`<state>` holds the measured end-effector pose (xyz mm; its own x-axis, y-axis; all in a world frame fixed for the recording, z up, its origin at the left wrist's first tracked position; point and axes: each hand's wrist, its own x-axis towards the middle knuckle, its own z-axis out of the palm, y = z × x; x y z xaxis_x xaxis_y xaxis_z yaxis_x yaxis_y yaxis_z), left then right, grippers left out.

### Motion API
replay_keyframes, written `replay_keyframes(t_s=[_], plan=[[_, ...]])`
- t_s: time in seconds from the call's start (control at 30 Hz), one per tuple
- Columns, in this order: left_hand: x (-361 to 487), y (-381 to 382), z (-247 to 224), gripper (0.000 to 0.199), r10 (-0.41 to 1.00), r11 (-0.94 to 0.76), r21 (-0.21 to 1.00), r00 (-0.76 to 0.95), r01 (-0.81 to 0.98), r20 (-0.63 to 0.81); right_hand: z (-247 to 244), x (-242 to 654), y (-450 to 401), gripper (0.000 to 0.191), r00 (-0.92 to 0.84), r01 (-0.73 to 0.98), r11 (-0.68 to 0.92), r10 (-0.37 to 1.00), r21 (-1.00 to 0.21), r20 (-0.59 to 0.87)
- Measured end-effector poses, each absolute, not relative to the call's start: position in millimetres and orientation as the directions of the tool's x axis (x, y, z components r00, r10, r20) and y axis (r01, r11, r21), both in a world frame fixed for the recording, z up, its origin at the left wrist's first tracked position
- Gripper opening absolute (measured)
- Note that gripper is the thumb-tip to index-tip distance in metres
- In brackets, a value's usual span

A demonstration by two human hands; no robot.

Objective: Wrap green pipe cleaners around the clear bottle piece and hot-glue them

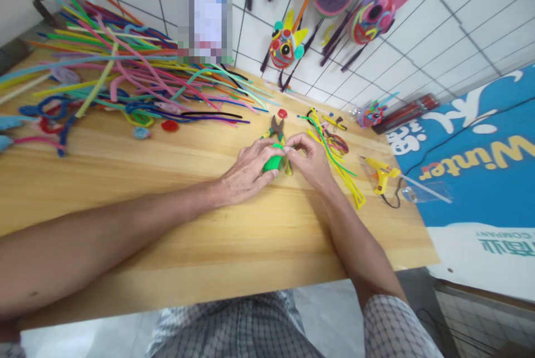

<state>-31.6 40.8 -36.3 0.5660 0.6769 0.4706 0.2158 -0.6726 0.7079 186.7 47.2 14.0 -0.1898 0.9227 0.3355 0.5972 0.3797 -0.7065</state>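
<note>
A small bright green piece (273, 159) is held between the fingers and thumb of my left hand (248, 173), over the middle of the wooden table. My right hand (308, 158) is closed in a pinch at the green piece's right edge; what its fingertips hold is too small to make out. Pliers (277, 126) with yellow-green handles lie just behind the hands, jaws pointing away, their handles partly hidden by the fingers. A red round piece (282, 114) lies beyond the jaws.
Many coloured fuzzy stems (137, 68) cover the table's back left. Yellow and green stems (340, 171) lie right of my hands, then a yellow glue gun (381, 173) with a cord. Colourful masks (286, 46) hang on the tiled wall.
</note>
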Motion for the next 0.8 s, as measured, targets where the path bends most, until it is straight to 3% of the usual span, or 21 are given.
replay_keyframes(t_s=[0.3, 0.4, 0.57, 0.8], plan=[[-32.1, 42.1, -37.9, 0.039, 0.689, -0.675, 0.698, 0.544, 0.241, 0.479, 12.3, 179.6, 37.4, 0.016, -0.132, 0.578, 0.349, 0.932, -0.738, 0.337], [-31.6, 41.9, -37.9, 0.040, 0.704, -0.661, 0.711, 0.526, 0.241, 0.477, 10.4, 180.7, 27.5, 0.020, -0.215, 0.586, 0.410, 0.910, -0.699, 0.354], [-31.3, 42.2, -38.8, 0.039, 0.713, -0.646, 0.726, 0.525, 0.235, 0.465, -6.5, 177.0, 10.6, 0.042, -0.258, 0.604, 0.511, 0.851, -0.611, 0.457], [-32.7, 43.6, -39.2, 0.042, 0.713, -0.636, 0.741, 0.533, 0.217, 0.456, -16.3, 173.9, 7.5, 0.044, -0.316, 0.599, 0.587, 0.798, -0.545, 0.513]])
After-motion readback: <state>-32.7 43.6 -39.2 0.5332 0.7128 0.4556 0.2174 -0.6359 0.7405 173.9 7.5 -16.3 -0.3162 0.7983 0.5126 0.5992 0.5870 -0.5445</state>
